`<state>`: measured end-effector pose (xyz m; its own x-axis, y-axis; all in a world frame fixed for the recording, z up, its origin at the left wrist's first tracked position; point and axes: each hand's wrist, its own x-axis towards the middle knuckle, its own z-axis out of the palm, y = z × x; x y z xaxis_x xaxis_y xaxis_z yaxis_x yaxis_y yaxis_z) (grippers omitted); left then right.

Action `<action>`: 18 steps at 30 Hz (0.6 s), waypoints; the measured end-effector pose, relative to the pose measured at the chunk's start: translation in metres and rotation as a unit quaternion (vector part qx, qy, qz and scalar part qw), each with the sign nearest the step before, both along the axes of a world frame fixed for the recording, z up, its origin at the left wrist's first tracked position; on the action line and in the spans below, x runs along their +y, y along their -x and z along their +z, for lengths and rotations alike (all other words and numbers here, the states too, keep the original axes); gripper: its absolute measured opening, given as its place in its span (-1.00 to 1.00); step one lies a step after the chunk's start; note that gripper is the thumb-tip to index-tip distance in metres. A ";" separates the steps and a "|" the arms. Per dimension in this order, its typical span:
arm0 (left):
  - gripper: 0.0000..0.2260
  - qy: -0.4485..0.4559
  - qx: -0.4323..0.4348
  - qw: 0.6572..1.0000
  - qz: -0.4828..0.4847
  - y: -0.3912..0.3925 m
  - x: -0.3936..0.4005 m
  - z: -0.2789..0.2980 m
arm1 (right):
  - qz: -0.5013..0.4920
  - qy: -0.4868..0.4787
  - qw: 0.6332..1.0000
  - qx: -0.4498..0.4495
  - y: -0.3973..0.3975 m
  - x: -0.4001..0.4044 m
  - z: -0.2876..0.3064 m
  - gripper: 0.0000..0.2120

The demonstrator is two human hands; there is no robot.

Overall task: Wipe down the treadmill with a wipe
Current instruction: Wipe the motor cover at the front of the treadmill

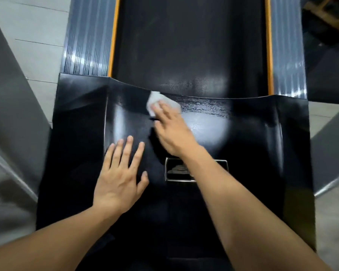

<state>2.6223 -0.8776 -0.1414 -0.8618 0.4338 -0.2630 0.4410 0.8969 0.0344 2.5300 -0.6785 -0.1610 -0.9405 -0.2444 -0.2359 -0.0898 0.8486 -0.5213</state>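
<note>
The white wipe [160,101] lies flat on the treadmill's black cover [252,143], near the cover's far edge where the dark belt [190,42] begins. It sits under the fingertips of the right hand [172,132], and most of it shows beyond and to the left of those fingers; the far corner of the wipe reaches the curved seam between cover and belt.

The right hand reaches forward with its fingers stretched out almost straight and spread a little, pressing the wipe down onto the cover. The fingers are not curled round the wipe; it is held only between the fingertips and the surface. The hand is slightly blurred, so the thumb's exact position is hard to tell.

The left hand [121,173] rests palm down on the cover, nearer the person and to the left of the right hand, well apart from the wipe. Its 4 fingers and thumb are straight and fanned, and it holds nothing.

A bright glare patch lies on the cover just right of the right hand. A small chrome-edged badge [176,173] is set into the cover, partly hidden by the right forearm. Orange strips [114,36] run along both sides of the belt, with ribbed grey side rails [86,36] outside them.
</note>
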 end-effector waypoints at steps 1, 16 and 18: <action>-0.33 0.000 -0.001 1.000 0.002 0.000 0.001 0.000 | -0.059 -0.015 0.998 -0.011 -0.015 0.030 0.002 -0.47; -0.37 -0.081 -0.032 0.996 -0.010 -0.016 -0.037 0.025 | -0.115 -0.038 0.992 -0.042 -0.034 -0.009 0.013 -0.39; -0.36 -0.072 -0.032 0.997 -0.020 -0.037 -0.060 0.034 | -0.031 0.005 0.999 -0.040 -0.018 -0.072 0.019 -0.36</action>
